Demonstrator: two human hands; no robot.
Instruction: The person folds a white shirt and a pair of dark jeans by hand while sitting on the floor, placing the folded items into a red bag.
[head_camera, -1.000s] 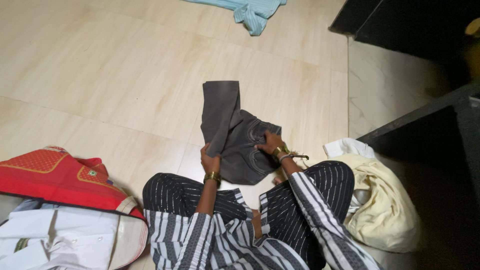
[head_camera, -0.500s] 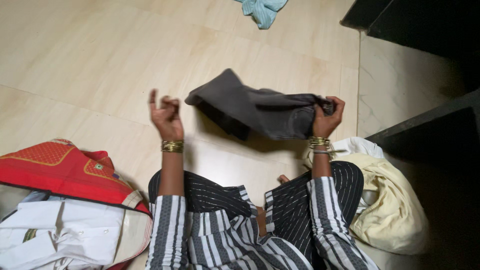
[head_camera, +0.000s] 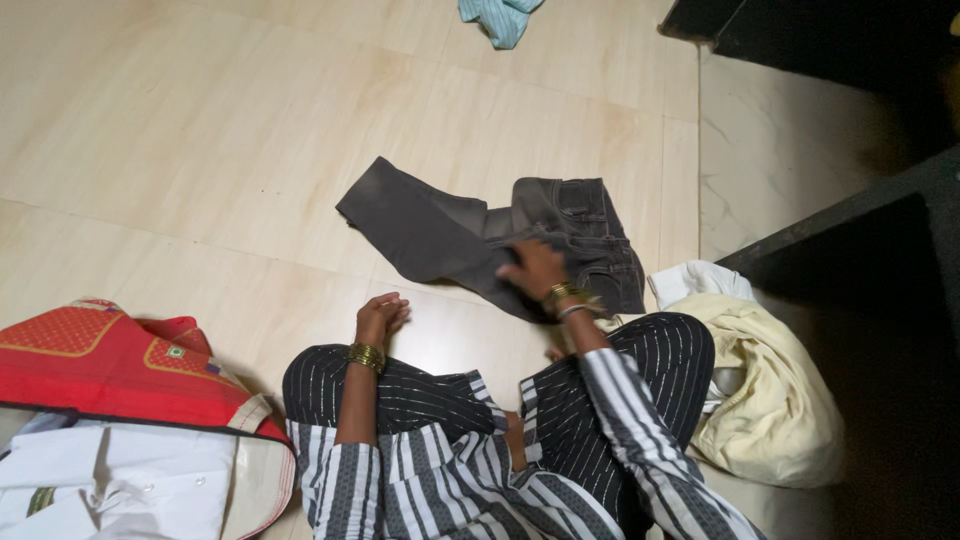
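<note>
jeans, previously lifted, now lie spread on the floor; right hand lowered onto them, left hand dropped near the knee.

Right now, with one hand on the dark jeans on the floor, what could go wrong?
1. Only the right hand presses the dark grey jeans; the left hand is off them, so the loose leg may bunch or skew.
2. The cream cloth pile lies close to the waistband and could get caught up.
3. The jeans lie on the bare tile floor and may pick up dirt.
</note>
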